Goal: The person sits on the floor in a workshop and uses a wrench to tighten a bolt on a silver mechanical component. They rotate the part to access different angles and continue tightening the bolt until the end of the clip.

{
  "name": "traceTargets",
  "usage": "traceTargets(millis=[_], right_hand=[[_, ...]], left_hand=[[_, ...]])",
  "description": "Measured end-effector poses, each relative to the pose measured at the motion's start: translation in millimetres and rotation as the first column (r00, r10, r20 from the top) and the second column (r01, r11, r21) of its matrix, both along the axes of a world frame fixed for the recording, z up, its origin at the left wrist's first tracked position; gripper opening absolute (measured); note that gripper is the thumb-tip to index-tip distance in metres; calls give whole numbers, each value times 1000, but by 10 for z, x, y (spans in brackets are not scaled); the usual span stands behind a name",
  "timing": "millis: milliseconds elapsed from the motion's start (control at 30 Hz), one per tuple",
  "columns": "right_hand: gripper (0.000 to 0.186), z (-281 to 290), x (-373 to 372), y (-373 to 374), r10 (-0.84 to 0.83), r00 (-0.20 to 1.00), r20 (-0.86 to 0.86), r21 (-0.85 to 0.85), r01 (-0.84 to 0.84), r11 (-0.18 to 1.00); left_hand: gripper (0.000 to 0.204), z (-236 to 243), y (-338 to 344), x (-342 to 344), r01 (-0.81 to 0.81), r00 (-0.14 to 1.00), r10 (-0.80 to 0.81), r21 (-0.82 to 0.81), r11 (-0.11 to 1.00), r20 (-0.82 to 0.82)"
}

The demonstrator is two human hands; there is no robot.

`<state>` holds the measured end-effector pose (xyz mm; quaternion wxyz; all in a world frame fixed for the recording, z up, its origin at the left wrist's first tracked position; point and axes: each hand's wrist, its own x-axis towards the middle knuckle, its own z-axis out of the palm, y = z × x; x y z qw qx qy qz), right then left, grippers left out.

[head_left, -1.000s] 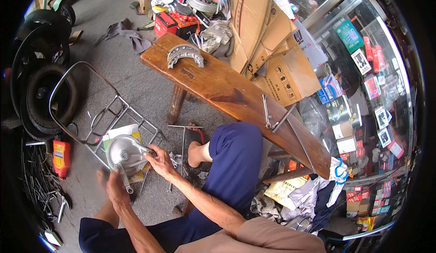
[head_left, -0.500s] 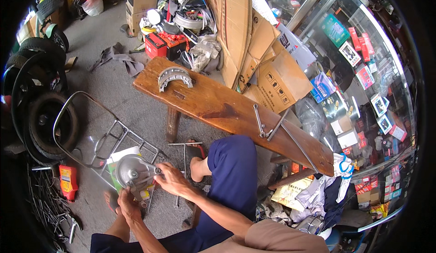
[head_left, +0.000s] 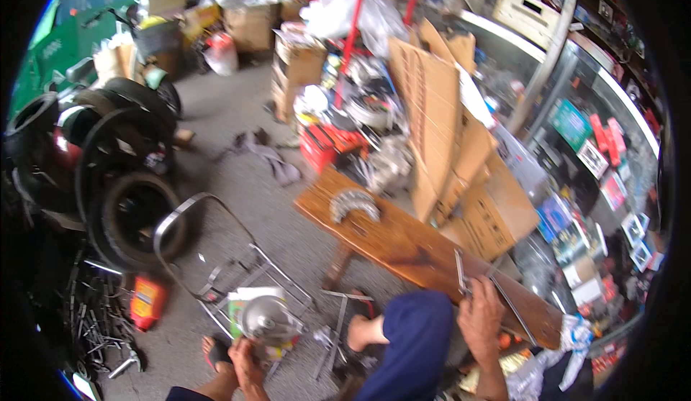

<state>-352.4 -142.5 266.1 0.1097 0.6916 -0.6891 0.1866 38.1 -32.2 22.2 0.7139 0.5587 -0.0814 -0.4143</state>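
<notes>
My left hand (head_left: 248,358) grips the lower edge of a round silver metal hub plate (head_left: 260,315), which is over a green-and-white package (head_left: 236,307) and a tubular metal rack (head_left: 176,226). My right hand (head_left: 481,311) is at the wooden bench (head_left: 403,244), fingers curled at the lower end of a wrench (head_left: 459,261); what they hold is blurred. A thin metal rod (head_left: 512,307) lies beside it. Curved brake shoes (head_left: 353,205) lie toward the bench's far end. A T-shaped tool (head_left: 330,336) is on the floor by my foot.
Tyres (head_left: 144,217) are stacked at left, above a red bottle (head_left: 146,304) and scattered metal tools (head_left: 101,329). Behind the bench are cardboard sheets (head_left: 432,135), a red battery (head_left: 317,146) and boxes (head_left: 295,63). A glass display case (head_left: 604,171) lines the right.
My right hand has let go of the hub plate and moved right to the wrench on the bench. My left hand still holds the plate. The view has tilted up, showing more background.
</notes>
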Motion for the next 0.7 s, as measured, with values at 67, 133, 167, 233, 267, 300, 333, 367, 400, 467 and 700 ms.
traceTargets(millis=[67, 133, 167, 233, 267, 300, 333, 367, 400, 467, 700], right_hand=[[45, -76, -218, 0, -67, 997, -32, 154, 71, 985], [49, -172, -385, -64, -65, 997, 42, 243, 53, 969], [48, -190, -355, -83, -51, 997, 51, 280, 35, 959], [45, -212, -313, -117, 36, 998, 48, 243, -47, 969], [43, -245, -342, -127, 34, 999, 22, 253, -39, 967], [42, -297, -388, -134, 31, 1000, -2, 265, -29, 964], [41, -311, -442, -150, 22, 999, -28, 274, -13, 962], [39, -311, -450, -177, 17, 1000, -17, 278, -12, 961], [37, -310, -448, -201, 11, 1000, -4, 282, -10, 959], [31, -351, -528, -234, 36, 999, 7, 212, -37, 977], [33, -274, -570, -299, 77, 996, -42, 213, -67, 975]], left_hand=[[24, 67, -8, -2, 65, 997, -62, 100, 993, -33], [17, 88, 18, 34, 109, 992, -102, 101, 989, -74], [7, 283, 3, -18, 95, 992, -80, 160, 983, -98], [13, 551, -42, -116, 28, 998, -15, 239, 971, -55], [12, 485, -45, -101, 36, 998, -23, 231, 972, -60], [13, 534, -17, -110, 53, 998, -47, 211, 976, -35], [13, 500, -23, -122, 51, 998, -46, 198, 979, -31], [14, 401, 6, -115, 44, 999, -40, 189, 981, -26], [15, 273, 5, -88, 15, 1000, -13, 188, 982, -12], [17, 273, 4, -110, 29, 999, -32, 194, 980, 14], [28, 304, 70, -72, -33, 999, 28, 216, 976, 23]])
